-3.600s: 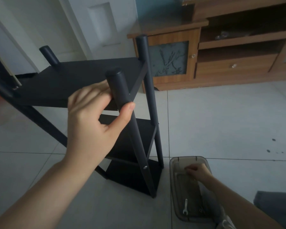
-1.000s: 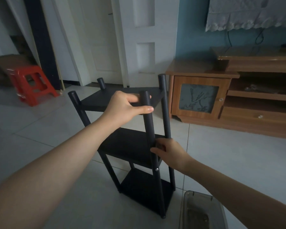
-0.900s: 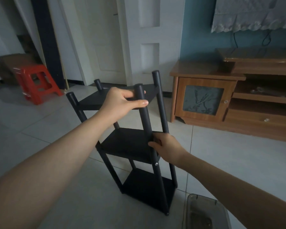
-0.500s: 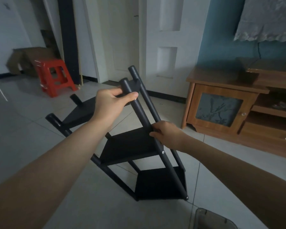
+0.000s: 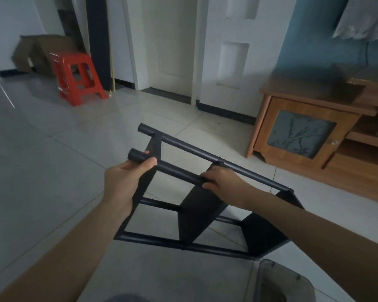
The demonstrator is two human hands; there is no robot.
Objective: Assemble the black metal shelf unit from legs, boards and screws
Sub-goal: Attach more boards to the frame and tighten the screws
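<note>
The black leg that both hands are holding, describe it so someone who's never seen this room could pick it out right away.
Start at the black shelf unit tipped over on the tiled floor in front of the white doors. Two of its legs run side by side along the top. The one you want is the nearer leg, gripped by the left hand near its capped end and the right hand farther along; the farther leg is untouched.

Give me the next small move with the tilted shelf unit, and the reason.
Probably ease the shelf unit down onto its side on the floor. It leans steeply already, and the left hand and right hand both grip one upper leg.
</note>
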